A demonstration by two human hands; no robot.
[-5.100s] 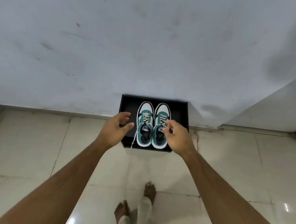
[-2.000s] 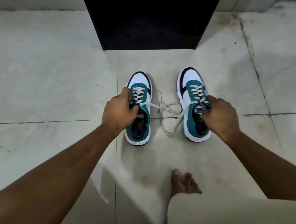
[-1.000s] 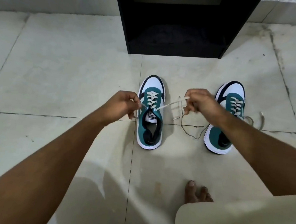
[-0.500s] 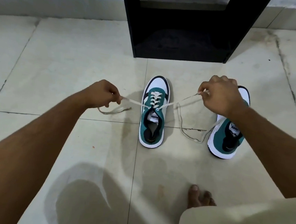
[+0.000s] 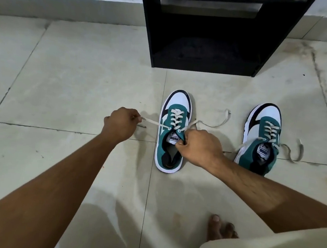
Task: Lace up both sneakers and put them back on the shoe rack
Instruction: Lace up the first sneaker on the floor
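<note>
1. My left hand [image 5: 121, 126] pinches one lace end [image 5: 154, 122], pulled sideways.
2. My right hand [image 5: 200, 147] grips the left sneaker [image 5: 172, 132], hiding its tongue's edge.
3. The right sneaker [image 5: 259, 141] sits unlaced on the floor [image 5: 73, 79]; the rack [image 5: 207, 38] is cut off above.

Both forearms bare, reaching forward and down from the lower corners. Left hand [image 5: 121, 125] curled into a loose fist, knuckles up, fingertips pinched shut on a lace end [image 5: 152, 122] drawn out sideways. Right hand [image 5: 199, 148] lower and nearer, back of hand up, thumb and fingers closed at the collar of the left sneaker [image 5: 173, 131]. Bare toes [image 5: 221, 228] and a pale-clad knee at lower right.
</note>
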